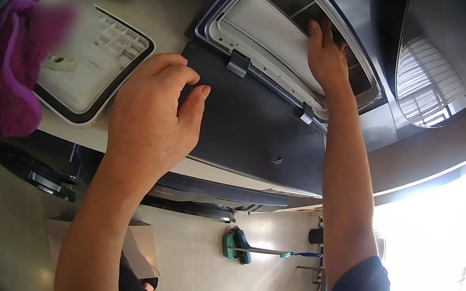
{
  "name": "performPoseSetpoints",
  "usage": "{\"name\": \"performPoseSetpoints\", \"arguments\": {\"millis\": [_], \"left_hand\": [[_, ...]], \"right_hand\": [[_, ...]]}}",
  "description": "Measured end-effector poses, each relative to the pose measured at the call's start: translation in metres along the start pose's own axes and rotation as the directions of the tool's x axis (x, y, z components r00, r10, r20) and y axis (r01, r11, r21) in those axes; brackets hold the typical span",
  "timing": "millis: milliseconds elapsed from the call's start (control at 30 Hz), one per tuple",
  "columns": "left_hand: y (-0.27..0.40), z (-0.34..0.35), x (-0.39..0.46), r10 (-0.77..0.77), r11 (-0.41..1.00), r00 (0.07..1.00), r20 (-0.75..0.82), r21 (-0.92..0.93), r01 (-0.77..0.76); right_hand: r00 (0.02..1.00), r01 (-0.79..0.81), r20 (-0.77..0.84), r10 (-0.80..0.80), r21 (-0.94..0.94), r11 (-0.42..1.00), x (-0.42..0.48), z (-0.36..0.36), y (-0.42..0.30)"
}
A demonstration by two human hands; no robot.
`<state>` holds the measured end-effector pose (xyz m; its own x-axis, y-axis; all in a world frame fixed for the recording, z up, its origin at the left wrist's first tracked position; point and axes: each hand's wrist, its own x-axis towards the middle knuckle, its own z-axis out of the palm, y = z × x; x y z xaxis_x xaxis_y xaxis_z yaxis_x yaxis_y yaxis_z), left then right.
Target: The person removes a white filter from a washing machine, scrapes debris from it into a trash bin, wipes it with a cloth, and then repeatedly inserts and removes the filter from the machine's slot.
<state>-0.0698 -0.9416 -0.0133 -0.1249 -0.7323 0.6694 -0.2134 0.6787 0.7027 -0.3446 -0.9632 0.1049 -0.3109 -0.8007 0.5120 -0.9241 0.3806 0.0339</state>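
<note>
My left hand (pixel 149 108) is loosely curled above the counter with a gap between thumb and fingers, and I see nothing in it. Beside it lies a white plastic panel (pixel 83 94) with a black rim seal and a ribbed grid. A magenta cloth (pixel 13 84) is draped over that panel's left part. My right hand (pixel 328 57) reaches into a framed rectangular opening (pixel 257 68) of a dark-fronted unit, over its dark inner sections and a pale inner panel. Its fingertips are in shadow, so any grip is hard to tell.
A dark flat panel (pixel 251 115) with hinge pieces lies below the opening. A glossy black curved surface (pixel 439 35) stands to the right, near a small round grille (pixel 377 135). On the tiled floor are a green dustpan (pixel 229 244) with a brush and a cardboard box (pixel 143 242).
</note>
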Motion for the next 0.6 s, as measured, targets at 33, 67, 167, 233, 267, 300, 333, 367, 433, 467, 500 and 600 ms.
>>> {"name": "performPoseSetpoints", "arguments": {"millis": [33,67,167,233,267,300,333,367,433,467,500,600], "left_hand": [[-0.001,0.0,0.0,0.017,1.0,1.0,-0.001,0.01,-0.017],[-0.002,0.0,0.0,0.033,0.999,0.999,-0.003,0.02,-0.033],[-0.003,-0.001,-0.001,0.049,0.998,0.999,-0.022,0.041,-0.048],[-0.003,0.0,-0.001,0.015,1.0,1.0,-0.011,0.01,-0.015],[-0.001,-0.001,-0.001,0.002,1.0,1.0,0.003,0.006,-0.003],[0.0,-0.002,-0.001,-0.015,1.0,1.0,0.017,0.0,0.015],[0.0,-0.002,-0.002,-0.004,1.0,1.0,0.016,0.03,0.004],[0.0,-0.004,-0.002,0.007,0.998,1.0,0.016,0.059,-0.008],[-0.001,-0.002,-0.004,0.011,0.995,1.0,0.024,0.098,-0.013],[-0.002,-0.001,-0.004,0.005,0.993,0.999,0.031,0.115,-0.009],[-0.002,-0.003,-0.004,0.023,0.996,0.999,0.023,0.086,-0.025],[0.001,-0.009,-0.002,0.096,0.986,0.995,-0.023,-0.134,-0.099]], "right_hand": [[1.0,0.024,-0.001,-0.024,-0.005,1.0,-0.003,-0.001,0.002],[0.999,0.049,-0.003,-0.049,-0.01,0.999,-0.004,-0.001,0.004],[0.993,-0.039,0.113,0.029,0.081,0.996,-0.002,-0.006,-0.004],[0.994,-0.069,0.088,0.066,0.031,0.997,0.0,-0.002,-0.001],[0.994,-0.083,0.075,0.082,0.007,0.997,0.001,0.0,0.001],[0.994,-0.073,0.082,0.072,0.008,0.997,0.003,0.001,0.001],[0.994,-0.063,0.089,0.062,0.008,0.998,0.004,0.0,0.003],[0.994,-0.053,0.096,0.052,0.008,0.999,0.006,0.0,0.004],[0.996,-0.012,0.086,0.014,-0.016,1.0,0.009,0.003,0.009],[0.997,0.018,0.076,-0.017,-0.012,1.0,0.009,0.003,0.009],[0.997,0.049,0.063,-0.049,-0.001,0.999,0.009,0.003,0.007],[0.998,-0.017,0.057,0.023,-0.101,0.995,0.004,0.0,-0.002]]}}
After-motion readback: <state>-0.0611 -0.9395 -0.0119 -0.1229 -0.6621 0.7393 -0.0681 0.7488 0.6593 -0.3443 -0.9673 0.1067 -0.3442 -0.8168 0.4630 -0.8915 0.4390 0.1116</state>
